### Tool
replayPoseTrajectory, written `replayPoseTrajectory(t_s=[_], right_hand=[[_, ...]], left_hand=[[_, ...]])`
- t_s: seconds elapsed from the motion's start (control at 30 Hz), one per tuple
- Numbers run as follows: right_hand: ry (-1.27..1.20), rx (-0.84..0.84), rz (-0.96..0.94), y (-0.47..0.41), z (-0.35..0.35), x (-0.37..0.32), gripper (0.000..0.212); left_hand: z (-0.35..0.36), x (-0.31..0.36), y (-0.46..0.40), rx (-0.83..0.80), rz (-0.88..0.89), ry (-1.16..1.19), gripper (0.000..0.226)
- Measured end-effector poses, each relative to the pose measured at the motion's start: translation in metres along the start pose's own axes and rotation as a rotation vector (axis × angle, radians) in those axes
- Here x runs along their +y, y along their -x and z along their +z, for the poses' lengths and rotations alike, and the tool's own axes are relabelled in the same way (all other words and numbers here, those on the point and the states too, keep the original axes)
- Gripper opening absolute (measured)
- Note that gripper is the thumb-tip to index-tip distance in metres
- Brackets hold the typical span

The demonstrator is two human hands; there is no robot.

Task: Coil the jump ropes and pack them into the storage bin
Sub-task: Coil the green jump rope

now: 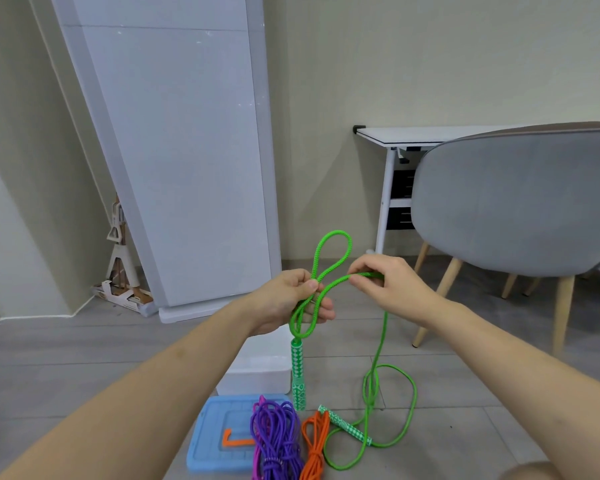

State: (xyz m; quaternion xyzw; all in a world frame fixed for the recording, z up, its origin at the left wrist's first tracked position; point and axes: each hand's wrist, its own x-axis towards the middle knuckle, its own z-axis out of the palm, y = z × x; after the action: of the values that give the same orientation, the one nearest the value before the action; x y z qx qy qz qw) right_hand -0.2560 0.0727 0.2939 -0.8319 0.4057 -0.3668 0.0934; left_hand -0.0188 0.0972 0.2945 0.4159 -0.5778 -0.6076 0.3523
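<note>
A green jump rope (381,344) is held up in front of me. My left hand (288,301) pinches a couple of loops of it, and one loop stands above the fingers while a green patterned handle (298,374) hangs below. My right hand (383,284) grips the rope just to the right, and the rest drops to the floor, where the second handle (345,426) lies. A white storage bin (257,367) sits on the floor under my left hand. A purple rope bundle (274,439) and an orange rope (315,445) lie near its blue lid (219,434).
A grey chair (513,202) with wooden legs stands at the right, in front of a white desk (413,136). A tall white panel (187,150) leans on the wall at the left, with a folded cardboard item (120,265) beside it. The floor is grey wood.
</note>
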Motion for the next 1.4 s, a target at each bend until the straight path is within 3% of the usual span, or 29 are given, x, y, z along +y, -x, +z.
replayPoseTrajectory(t_s=[0.4,0.6,0.77,0.93,1.07,1.23,1.4], right_hand=[[0.182,0.035,-0.175,-0.011,0.007,-0.009,0.014],[0.245,0.016,-0.162,-0.011,0.006,-0.014,0.013],[0.297,0.01,-0.155,-0.008,0.007,-0.023,0.013],[0.198,0.03,-0.007,-0.007,0.006,-0.016,0.023],[0.032,0.057,0.071,0.002,0.006,0.01,0.009],[-0.168,0.131,0.399,0.014,0.014,0.026,0.018],[-0.427,0.242,0.455,0.004,0.03,0.002,0.02]], left_hand=[[0.003,-0.002,0.003,-0.049,0.011,-0.018,0.016],[0.005,-0.002,0.004,-0.065,0.025,-0.03,0.025],[0.007,-0.005,0.001,-0.096,-0.001,-0.064,0.019],[0.007,-0.008,-0.002,-0.044,-0.029,-0.081,0.02],[-0.012,-0.009,-0.002,0.056,-0.035,0.086,0.017],[-0.023,-0.004,0.004,0.084,-0.035,0.198,0.014],[-0.017,-0.004,0.003,0.167,0.0,0.154,0.016]])
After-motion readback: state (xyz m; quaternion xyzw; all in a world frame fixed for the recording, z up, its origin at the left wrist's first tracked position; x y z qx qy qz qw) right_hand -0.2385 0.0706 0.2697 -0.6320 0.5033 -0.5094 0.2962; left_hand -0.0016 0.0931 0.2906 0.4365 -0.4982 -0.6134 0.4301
